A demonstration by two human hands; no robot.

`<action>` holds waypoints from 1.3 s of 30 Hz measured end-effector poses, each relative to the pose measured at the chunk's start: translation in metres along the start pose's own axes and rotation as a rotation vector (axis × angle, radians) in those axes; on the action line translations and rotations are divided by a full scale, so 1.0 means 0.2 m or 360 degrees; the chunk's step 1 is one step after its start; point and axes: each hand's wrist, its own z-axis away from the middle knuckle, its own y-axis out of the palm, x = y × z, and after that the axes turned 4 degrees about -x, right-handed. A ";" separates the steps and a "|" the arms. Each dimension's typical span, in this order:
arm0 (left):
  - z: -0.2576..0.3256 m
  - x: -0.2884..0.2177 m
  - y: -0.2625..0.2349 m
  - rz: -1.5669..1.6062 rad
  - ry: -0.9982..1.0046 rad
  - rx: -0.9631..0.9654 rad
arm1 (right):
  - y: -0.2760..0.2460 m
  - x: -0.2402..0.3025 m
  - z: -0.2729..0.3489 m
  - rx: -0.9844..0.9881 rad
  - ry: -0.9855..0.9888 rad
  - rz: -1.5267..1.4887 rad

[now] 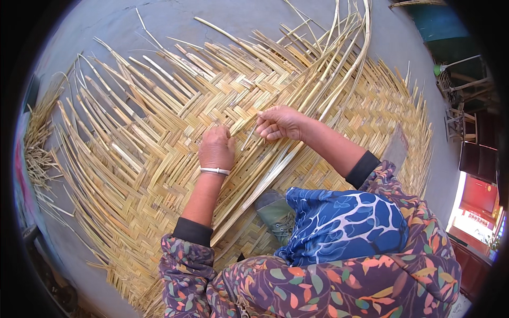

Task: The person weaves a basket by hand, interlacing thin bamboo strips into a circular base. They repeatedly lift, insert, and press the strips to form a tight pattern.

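Observation:
A large straw-coloured mat of flattened reeds [222,106], woven in a zigzag pattern, covers the floor before me. My left hand [216,148], with a white band at its wrist, is closed low over the weave; its fingertips are partly hidden. To its right, my right hand [279,123] has curled fingers, with thumb and forefinger pinched together. A short reed strip [245,123] runs between the two hands, an end in each grip. Beneath my right forearm, a bundle of long loose reeds [318,95] lies slantwise over the mat, from upper right to lower left.
Unwoven reed ends fan out along the mat's far and left edges. A flat greyish board [395,147] rests on the mat at right. My green shoe [277,217] is on the weave. Loose straw [40,143] is heaped at far left. Wooden furniture [461,119] stands beyond the grey floor.

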 end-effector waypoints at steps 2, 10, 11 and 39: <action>0.00 0.00 -0.02 0.0331 -0.0319 0.0166 | 0.01 -0.01 0.00 0.0065 0.0011 -0.0062; 0.18 0.06 -0.13 0.1724 -0.0972 0.0507 | 0.06 0.04 0.01 -0.0125 -0.0385 -0.0388; 0.22 0.06 -0.15 0.1722 -0.1007 0.0554 | 0.07 0.06 0.03 -0.0079 -0.0443 -0.0391; 0.71 1.65 -0.78 0.1126 -0.1232 -0.1056 | 0.69 0.32 0.05 0.0262 -0.1165 0.0625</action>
